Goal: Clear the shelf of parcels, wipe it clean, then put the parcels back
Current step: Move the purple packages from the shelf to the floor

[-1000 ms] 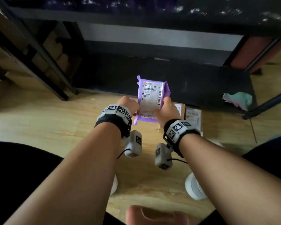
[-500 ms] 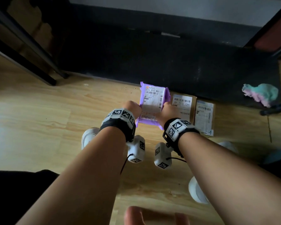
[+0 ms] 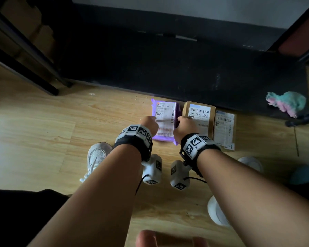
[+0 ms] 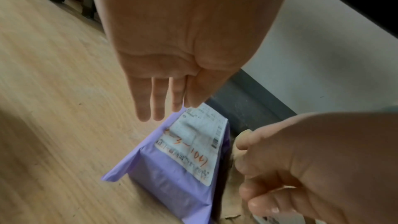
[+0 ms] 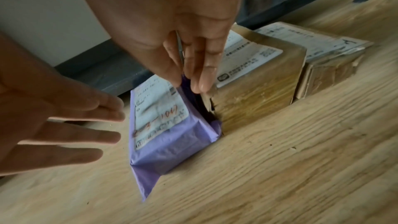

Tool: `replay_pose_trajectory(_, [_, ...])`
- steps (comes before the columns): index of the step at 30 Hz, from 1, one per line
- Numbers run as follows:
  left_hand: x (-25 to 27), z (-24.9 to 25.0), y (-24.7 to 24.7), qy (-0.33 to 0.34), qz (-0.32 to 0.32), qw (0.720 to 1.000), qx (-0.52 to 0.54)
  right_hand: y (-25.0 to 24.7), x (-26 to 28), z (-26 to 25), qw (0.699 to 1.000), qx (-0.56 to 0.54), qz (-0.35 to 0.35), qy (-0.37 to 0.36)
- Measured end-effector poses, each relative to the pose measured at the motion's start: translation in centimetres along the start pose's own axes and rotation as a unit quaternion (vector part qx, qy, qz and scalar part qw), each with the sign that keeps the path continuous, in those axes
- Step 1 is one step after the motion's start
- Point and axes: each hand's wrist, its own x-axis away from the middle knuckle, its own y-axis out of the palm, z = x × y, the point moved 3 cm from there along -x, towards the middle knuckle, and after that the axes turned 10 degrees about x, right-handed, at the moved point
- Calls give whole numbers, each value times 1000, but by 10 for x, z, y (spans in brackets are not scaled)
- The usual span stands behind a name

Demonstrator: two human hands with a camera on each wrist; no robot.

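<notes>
A purple parcel [image 3: 165, 120] with a white label lies flat on the wood floor, just in front of the low dark shelf [image 3: 168, 68]. My left hand [image 3: 150, 123] hovers at its left side with straight fingers [image 4: 159, 105], off the wrap. My right hand [image 3: 184, 124] is at the parcel's right edge. Its thumb and fingers [image 5: 189, 77] pinch the purple flap [image 5: 168, 135] in the gap beside a brown box [image 3: 199, 118].
A second labelled brown parcel [image 3: 224, 129] lies right of the box. A teal and pink cloth [image 3: 285, 102] sits at the shelf's right end by a dark leg. My white shoes [image 3: 96, 155] flank my arms. Another dark rack stands left.
The purple parcel came down from mid-air in both hands to the floor beside the brown box. My left hand has let go and opened.
</notes>
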Motion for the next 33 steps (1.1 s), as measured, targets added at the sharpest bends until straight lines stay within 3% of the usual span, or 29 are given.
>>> replay_pose_trajectory(1, [-1, 2, -4, 22, 26, 999, -32, -4, 3, 1, 1000, -3, 5, -1])
replay_pose_trajectory(3, [2, 5, -12, -15, 40, 997, -63, -14, 9, 4, 1000, -4, 4, -3])
replay_pose_trajectory(4, [6, 7, -17, -31, 34, 999, -15, -20, 12, 5, 1000, -5, 5, -4])
replay_pose_trajectory(7, [18, 18, -28, 29, 38, 991, -125, -39, 23, 8, 1000, -1, 24, -14])
replay_pose_trajectory(13, [49, 34, -54, 63, 113, 986, -107, -79, 47, 3, 996, -7, 82, -33])
replay_pose_trajectory(15, [61, 41, -67, 82, 129, 986, -60, -97, 56, -1, 993, -10, 105, -46])
replay_pose_trajectory(18, [96, 59, -95, 58, 164, 985, 5, -125, 70, -8, 987, -33, 138, -78])
replay_pose_trajectory(20, [118, 68, -122, 55, 241, 956, 158, -147, 79, -15, 978, -56, 178, -98])
replay_pose_trajectory(25, [153, 88, -181, 93, 342, 920, 166, -214, 104, -34, 940, -96, 296, -139])
replay_pose_trajectory(33, [187, 130, -247, 155, 446, 852, 225, -310, 116, -58, 889, -134, 405, -166])
